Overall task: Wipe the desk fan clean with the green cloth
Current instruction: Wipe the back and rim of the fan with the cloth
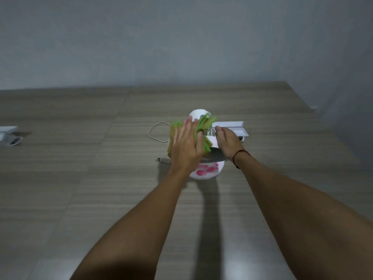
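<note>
A small white desk fan (207,170) with pink marks on its base stands on the wooden surface, seen from above. My left hand (186,144) lies flat over the green cloth (203,126), pressing it against the top of the fan's grille. My right hand (229,143) grips the right side of the fan head, fingers curled over the grille rim. A red string band circles my right wrist. Most of the fan head is hidden under the cloth and my hands.
The fan's pale cord (156,131) loops on the surface to the left, with its plug (163,160) near the base. A flat white box (234,128) lies just behind the fan on the right. Another white object (8,135) sits at the far left edge. A grey wall rises behind.
</note>
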